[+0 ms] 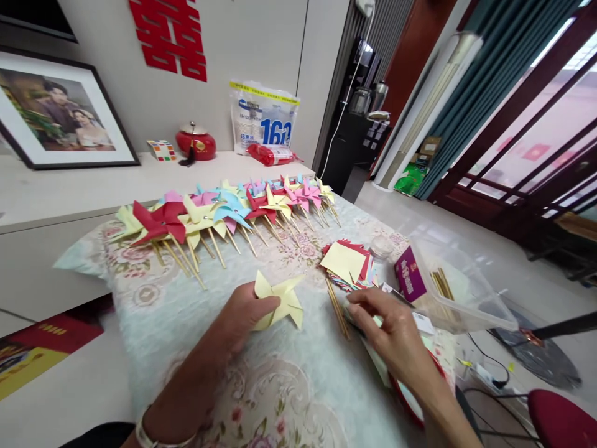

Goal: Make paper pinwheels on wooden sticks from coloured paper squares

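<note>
A pale yellow paper pinwheel (286,302) with no stick on it sits in the left hand (245,305), whose thumb presses on its lower left blade while the other blades fan out to the right, over the middle of the cloth-covered table (163,323). The right hand (389,320) is to the right of the pinwheel and apart from it, nearer the table's right edge. Its thumb and fingertips are drawn together, and I cannot tell whether they grip anything. Just left of those fingertips lie a few thin wooden sticks (336,311), between the right hand and the pinwheel. Just beyond the fingertips is a stack of coloured paper squares (342,261), a pale yellow one on top. A clear plastic tub (485,311) with more sticks inside stands along the table's right edge, and a red-rimmed dish (405,401) shows partly under the right forearm. Beyond the left hand, mounted pinwheels (233,208) in red, yellow, blue and pink line the far edge from corner to corner, sticks pointing toward the person.
</note>
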`<state>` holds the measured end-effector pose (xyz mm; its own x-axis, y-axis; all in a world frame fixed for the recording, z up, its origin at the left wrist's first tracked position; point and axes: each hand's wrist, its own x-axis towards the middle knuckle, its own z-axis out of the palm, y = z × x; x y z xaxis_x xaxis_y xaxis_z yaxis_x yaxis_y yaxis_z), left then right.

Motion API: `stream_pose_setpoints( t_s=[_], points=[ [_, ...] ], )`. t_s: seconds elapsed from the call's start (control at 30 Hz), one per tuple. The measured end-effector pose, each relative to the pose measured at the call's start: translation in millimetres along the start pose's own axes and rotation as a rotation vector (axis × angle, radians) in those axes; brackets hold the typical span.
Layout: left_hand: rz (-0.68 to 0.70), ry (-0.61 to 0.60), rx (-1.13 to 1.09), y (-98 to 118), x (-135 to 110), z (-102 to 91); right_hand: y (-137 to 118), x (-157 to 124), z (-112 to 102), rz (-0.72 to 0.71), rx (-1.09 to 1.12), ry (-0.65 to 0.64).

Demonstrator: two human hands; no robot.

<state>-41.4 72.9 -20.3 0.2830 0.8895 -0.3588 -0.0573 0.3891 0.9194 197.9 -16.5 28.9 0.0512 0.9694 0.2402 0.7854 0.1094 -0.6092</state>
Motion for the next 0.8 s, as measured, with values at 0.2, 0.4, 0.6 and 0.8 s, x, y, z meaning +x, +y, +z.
stream_pose_setpoints(
  t_s=[0.2, 0.4, 0.6, 0.8],
  points=[
    [-0.019, -0.007, -0.030, -0.2, 0.0, -1.3, 44.9, -5.8, -50.7, 0.162, -0.609, -0.150],
    [-0.016, -0.007, -0.039, -1.1, 0.9, -1.3, 59.4, 6.1, -39.7, 0.232, -0.808, -0.302],
    [0.021, 0.000, -0.043, 0.3, -1.7, 0.3, 67.4, 14.0, -29.3, 0.264, -0.885, -0.339],
    [0.036, 0.000, -0.058, -0.5, -1.8, -0.3, 78.0, 16.0, -33.4, 0.168, -0.795, -0.392]
  ],
)
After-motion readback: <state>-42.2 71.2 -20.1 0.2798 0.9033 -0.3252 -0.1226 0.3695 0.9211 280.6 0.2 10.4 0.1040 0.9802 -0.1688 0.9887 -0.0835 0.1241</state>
